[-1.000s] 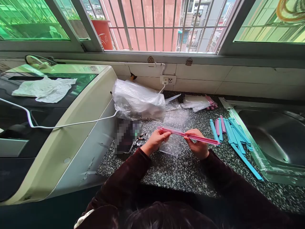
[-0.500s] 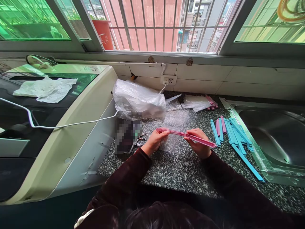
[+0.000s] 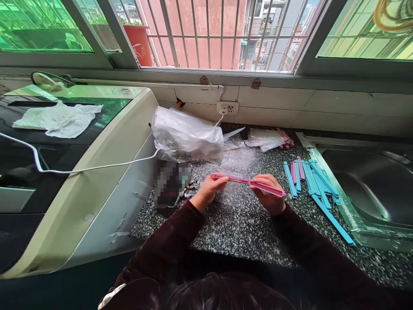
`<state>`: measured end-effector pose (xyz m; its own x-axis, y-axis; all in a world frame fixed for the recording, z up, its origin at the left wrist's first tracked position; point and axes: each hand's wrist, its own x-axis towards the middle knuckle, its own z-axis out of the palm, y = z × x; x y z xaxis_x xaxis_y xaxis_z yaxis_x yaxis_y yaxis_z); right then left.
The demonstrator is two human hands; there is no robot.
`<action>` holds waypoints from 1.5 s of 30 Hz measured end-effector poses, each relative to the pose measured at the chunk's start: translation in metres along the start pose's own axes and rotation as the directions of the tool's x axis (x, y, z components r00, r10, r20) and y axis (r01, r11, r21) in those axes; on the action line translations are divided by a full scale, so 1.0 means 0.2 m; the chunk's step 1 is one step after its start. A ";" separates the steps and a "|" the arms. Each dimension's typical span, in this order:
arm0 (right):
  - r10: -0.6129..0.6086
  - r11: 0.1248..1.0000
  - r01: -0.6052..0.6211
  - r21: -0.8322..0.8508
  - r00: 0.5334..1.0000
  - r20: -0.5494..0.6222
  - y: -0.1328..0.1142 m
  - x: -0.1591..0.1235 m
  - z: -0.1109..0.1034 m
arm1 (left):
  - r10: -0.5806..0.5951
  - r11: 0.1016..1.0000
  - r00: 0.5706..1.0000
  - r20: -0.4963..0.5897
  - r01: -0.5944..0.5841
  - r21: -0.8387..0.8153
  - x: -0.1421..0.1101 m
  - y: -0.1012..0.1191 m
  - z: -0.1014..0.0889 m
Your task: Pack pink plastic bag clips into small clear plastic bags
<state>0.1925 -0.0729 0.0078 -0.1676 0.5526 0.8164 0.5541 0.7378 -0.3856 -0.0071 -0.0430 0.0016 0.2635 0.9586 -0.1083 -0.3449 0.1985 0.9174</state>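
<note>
The pink strip spans both hands above the speckled counter, its middle overlapping a clear sheet (edges hard to make out). Left hand and right hand pinch it, partly hiding it. Pixelation obscures a dark object nearby.

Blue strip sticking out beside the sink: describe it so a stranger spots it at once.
Start at the metal sink on the right. Left of it on the speckled counter lie blue strips and pink strips. The wanted strip is blue, slants down to the right, and alone sticks out toward the counter's front edge, past all the others.
</note>
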 end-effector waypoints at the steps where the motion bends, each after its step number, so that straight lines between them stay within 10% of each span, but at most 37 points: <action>1: -0.004 1.000 0.004 0.006 1.000 -0.001 0.00 0.00 0.00 | 0.001 1.000 1.000 -0.005 -0.001 0.007 0.00 0.00 0.00; 45: -0.051 0.999 0.049 0.022 0.994 0.091 0.01 -0.01 0.02 | 0.061 0.994 0.998 -0.011 -0.059 0.096 0.00 -0.05 -0.01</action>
<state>0.1904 -0.0717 0.0044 -0.2696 0.5471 0.7924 0.5272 0.7725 -0.3540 -0.0048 -0.0454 -0.0079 0.2323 0.9710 -0.0566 -0.2722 0.1208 0.9546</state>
